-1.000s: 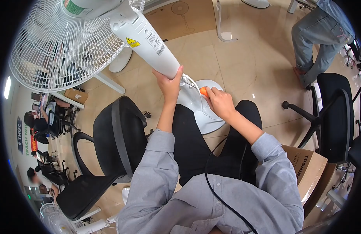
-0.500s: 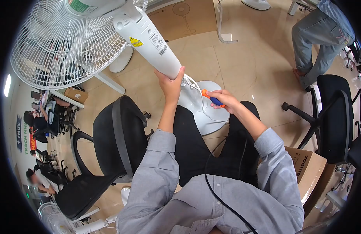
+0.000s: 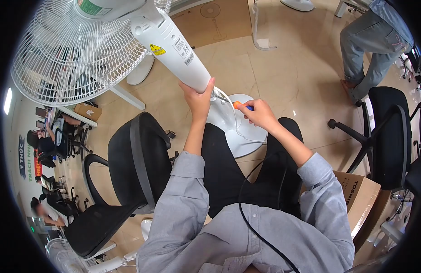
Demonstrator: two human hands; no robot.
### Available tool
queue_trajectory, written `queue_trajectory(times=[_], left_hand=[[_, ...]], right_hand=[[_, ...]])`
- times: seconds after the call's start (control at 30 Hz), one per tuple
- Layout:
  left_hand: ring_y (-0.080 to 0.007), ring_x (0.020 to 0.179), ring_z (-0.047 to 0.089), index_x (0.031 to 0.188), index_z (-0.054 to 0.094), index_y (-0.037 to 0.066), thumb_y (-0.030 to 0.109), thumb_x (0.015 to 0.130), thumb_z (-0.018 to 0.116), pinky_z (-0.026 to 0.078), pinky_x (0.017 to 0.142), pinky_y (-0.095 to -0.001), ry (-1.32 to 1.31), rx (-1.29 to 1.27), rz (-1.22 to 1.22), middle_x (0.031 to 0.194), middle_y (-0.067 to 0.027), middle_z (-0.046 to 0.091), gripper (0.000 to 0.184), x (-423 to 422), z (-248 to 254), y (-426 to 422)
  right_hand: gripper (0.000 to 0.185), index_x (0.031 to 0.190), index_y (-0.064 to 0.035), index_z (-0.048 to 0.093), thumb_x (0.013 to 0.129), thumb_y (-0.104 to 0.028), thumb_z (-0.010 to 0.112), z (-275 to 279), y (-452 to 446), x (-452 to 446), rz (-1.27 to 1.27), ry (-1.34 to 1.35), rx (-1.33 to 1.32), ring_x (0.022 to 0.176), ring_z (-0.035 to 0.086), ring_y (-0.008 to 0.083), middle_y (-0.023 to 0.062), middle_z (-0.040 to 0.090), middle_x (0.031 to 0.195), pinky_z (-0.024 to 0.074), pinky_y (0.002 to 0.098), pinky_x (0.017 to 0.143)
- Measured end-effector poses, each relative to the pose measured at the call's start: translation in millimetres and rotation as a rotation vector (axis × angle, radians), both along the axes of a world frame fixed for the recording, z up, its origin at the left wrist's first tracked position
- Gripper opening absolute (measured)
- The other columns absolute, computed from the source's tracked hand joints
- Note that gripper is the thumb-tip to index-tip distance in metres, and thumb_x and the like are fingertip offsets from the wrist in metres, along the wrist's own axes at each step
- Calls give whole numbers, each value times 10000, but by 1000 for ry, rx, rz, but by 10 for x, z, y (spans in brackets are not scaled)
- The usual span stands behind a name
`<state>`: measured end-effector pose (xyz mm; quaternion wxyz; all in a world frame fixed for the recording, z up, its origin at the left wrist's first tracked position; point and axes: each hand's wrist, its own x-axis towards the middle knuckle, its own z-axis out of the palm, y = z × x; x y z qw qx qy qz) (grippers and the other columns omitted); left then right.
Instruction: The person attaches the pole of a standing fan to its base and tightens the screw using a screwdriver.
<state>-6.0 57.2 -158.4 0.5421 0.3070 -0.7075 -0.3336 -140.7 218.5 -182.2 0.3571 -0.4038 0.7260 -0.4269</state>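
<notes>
A white standing fan [image 3: 174, 48] leans from the upper left toward the middle, its wire grille [image 3: 78, 59] at the left. My left hand [image 3: 197, 98] is wrapped round the lower end of its white neck housing. In my right hand [image 3: 259, 113] is a screwdriver [image 3: 239, 105] with an orange and blue handle; its shaft points left at the joint just below the housing. Whether the tip sits in a screw I cannot tell. A white cord [image 3: 238, 125] hangs from the joint over the round white base [image 3: 244, 148] on the floor between my legs.
A black office chair [image 3: 137, 159] stands close on my left, another [image 3: 388, 136] on the right. Cardboard boxes [image 3: 360, 195] lie at my right side. Beyond the fan is a large carton [image 3: 219, 22]. A person in jeans [image 3: 367, 50] stands at upper right.
My right hand has shifted its grip on the screwdriver, the fingers now covering more of the blue handle and the wrist slightly higher. My left hand and the fan have barely moved.
</notes>
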Motion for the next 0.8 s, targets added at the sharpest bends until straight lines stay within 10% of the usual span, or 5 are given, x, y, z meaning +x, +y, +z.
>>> queue_trajectory(times=[0.27,0.67,0.8], left_hand=[[-285,1071,631,1358,353,-16,207,823,836,503,926,-392,-6,-21,18,1208,-198,575,755,-2,13,14],[-278,1065,629,1365,350,-28,197,829,832,504,919,-391,1,-15,8,1207,-197,576,756,-8,45,29],[-275,1066,626,1354,356,-25,198,831,831,503,917,-389,1,-21,12,1209,-197,574,741,-17,24,27]], right_hand=[[331,1016,23,742,913,-288,694,5,60,118,-14,569,-268,727,657,372,195,697,816,513,451,664],[255,1032,-62,749,898,-279,757,-149,-15,-97,-22,-645,70,661,594,68,-30,626,749,421,236,547],[250,977,-34,704,870,-250,770,-275,-36,-61,12,-326,-21,679,625,122,35,654,799,453,273,548]])
